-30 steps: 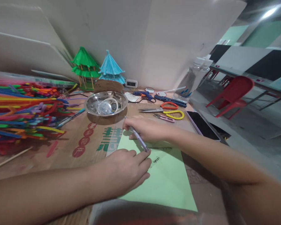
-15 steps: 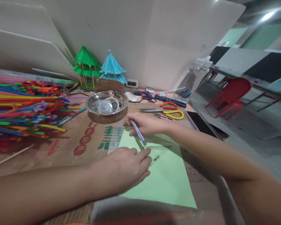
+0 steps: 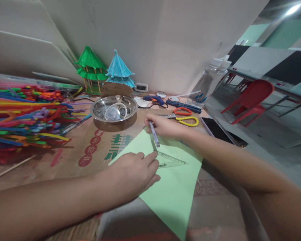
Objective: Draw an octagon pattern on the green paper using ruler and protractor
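Observation:
A sheet of light green paper [image 3: 173,190] lies turned at an angle on the cardboard-covered table. On it rests a clear triangular set square [image 3: 174,160] with scale marks. My left hand [image 3: 137,172] lies palm down over the paper, fingers stretched across the set square's left end. A purple pen [image 3: 154,134] is held in my right hand [image 3: 160,126], fingers closed, at the paper's far edge. The pen's lower end points back toward my left hand. My right fingertips are partly hidden, so I cannot tell whether they also pinch the paper.
Colourful pipe cleaners [image 3: 27,117] are heaped at left. Behind stand a metal bowl [image 3: 114,117], a green pavilion model [image 3: 90,68] and a blue one [image 3: 119,68]. Scissors [image 3: 189,121], a glue gun [image 3: 155,99], a phone [image 3: 217,130] and a plastic bottle [image 3: 210,82] lie or stand at right.
The green paper has turned clockwise, and the set square on it now shows more fully. My right hand has shifted right and slightly away with the pen. My left hand has barely moved.

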The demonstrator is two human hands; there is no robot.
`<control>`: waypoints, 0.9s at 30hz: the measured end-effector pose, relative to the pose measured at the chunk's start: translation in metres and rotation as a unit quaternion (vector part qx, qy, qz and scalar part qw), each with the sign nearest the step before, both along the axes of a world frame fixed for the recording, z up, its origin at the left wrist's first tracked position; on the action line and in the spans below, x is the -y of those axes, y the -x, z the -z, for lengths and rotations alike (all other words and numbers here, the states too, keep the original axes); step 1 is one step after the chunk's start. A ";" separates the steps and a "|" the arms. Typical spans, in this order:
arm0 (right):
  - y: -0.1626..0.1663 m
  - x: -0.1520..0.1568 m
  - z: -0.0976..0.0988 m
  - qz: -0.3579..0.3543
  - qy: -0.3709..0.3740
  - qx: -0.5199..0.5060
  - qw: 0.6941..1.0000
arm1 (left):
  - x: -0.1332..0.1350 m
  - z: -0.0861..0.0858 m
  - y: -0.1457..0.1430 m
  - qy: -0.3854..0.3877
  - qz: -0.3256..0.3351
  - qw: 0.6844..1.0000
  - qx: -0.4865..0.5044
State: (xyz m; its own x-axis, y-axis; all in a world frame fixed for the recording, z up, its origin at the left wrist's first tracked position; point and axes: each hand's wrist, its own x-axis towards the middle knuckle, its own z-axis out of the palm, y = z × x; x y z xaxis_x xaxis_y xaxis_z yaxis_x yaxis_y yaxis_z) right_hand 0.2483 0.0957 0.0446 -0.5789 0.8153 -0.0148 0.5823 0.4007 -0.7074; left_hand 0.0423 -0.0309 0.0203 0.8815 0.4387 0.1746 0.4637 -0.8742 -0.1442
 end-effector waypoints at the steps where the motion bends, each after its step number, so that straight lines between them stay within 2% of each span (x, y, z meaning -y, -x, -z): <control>1: -0.008 -0.001 0.002 0.028 -0.005 -0.004 1.000 | -0.001 -0.001 0.000 -0.002 -0.011 1.000 0.001; 5: -0.037 0.005 0.010 0.111 -0.002 -0.021 0.994 | -0.005 0.000 0.001 -0.002 -0.027 1.000 0.001; 10: -0.050 0.022 0.020 0.146 0.005 -0.075 0.986 | -0.007 -0.001 0.003 0.007 -0.025 1.000 0.003; 17: -0.044 0.024 0.031 0.147 0.005 -0.138 0.979 | -0.018 0.000 0.001 0.004 -0.054 0.998 0.029; 20: -0.041 0.022 0.032 0.153 -0.012 -0.158 0.975 | -0.020 0.002 0.001 0.010 -0.047 0.997 0.055; 25: -0.051 0.038 0.021 0.182 -0.070 -0.182 0.964 | -0.016 0.007 0.002 0.010 -0.006 0.995 0.098; 26: -0.057 0.045 0.018 0.173 -0.075 -0.175 0.966 | -0.016 0.008 0.001 0.010 0.000 0.994 0.104; 27: -0.063 0.053 0.015 0.134 -0.090 -0.159 0.974 | -0.016 0.009 0.001 0.010 0.005 0.994 0.110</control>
